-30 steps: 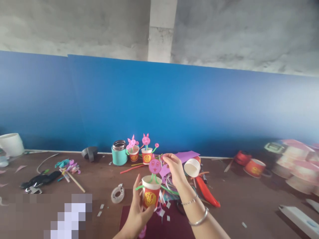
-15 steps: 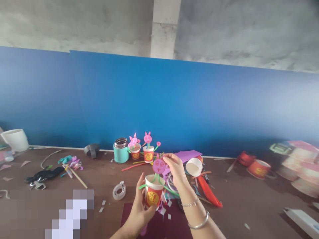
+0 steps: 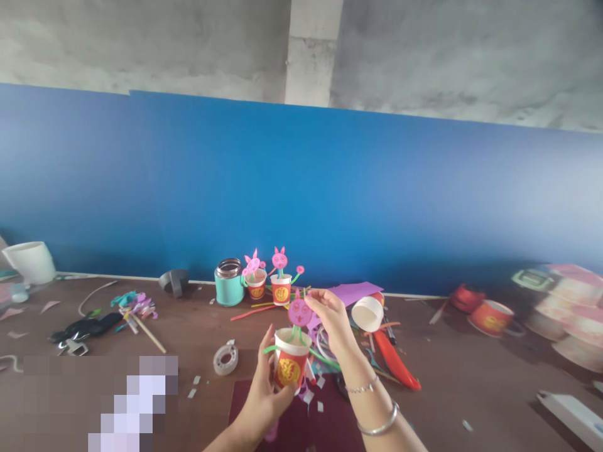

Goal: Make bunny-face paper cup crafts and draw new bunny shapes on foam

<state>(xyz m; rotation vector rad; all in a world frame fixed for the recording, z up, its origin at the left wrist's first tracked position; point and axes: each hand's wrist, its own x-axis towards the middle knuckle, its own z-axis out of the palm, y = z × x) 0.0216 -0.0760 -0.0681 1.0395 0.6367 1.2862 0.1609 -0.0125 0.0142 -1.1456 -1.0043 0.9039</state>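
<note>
My left hand (image 3: 268,392) is closed round a red and white paper cup (image 3: 291,361) with a yellow emblem, held upright above the table. Green pipe cleaners (image 3: 296,334) rise from inside the cup and stick out at its sides. On top of them stands a round pink paper face (image 3: 300,312) with drawn eyes and a pointed ear. Thumb and forefinger of my right hand (image 3: 330,314) pinch at the face's upper right edge, where a small pale sliver shows; its kind is unclear.
Two similar cup figures (image 3: 281,290) stand behind, beside a turquoise flask (image 3: 229,284). A tape roll (image 3: 225,358) lies left of my hands. Rightward are a tipped white cup (image 3: 367,314), purple paper (image 3: 355,291) and a long red object (image 3: 396,361). A maroon sheet (image 3: 249,408) lies below with paper scraps.
The view has shifted very slightly. Both hands keep their places at the cup and the pink face, with hardly any movement of the right fingers.
</note>
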